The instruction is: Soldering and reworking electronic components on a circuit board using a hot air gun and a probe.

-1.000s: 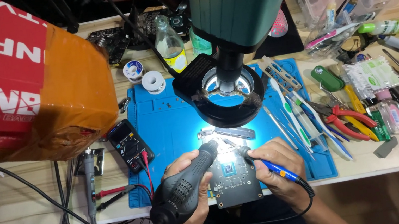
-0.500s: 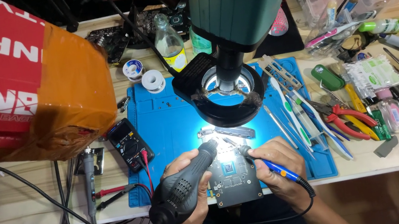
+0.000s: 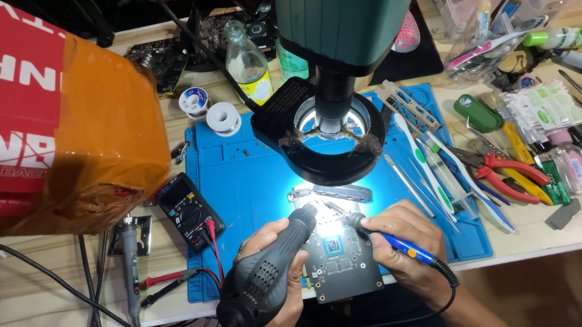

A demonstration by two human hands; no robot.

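Under the green microscope head (image 3: 351, 1) and its black ring light (image 3: 326, 139), we have both hands low on the blue work mat (image 3: 249, 193), either side of a dark circuit board (image 3: 342, 259). Our left hand (image 3: 275, 266) is wrapped fully around the thick grey hot-air handle (image 3: 269, 274), fingers closed tight on its ribbed body, nozzle pointing up and right toward the lit top edge of the board; its cable drops off the table edge below the wrist. Our right hand (image 3: 403, 243) is pinched shut on a slim blue soldering iron (image 3: 395, 244), held like a pen, its tip angled up-left to the board's top right corner, just beside the nozzle; we cannot tell whether the tip touches the board. The board lies between the two hands, with a square chip at its middle, its lower edge over the mat's near rim. Left of our left hand sits a black multimeter (image 3: 191, 213) with red and black leads. Right of our right hand lie tweezers (image 3: 422, 167) and red-handled pliers (image 3: 500, 171).
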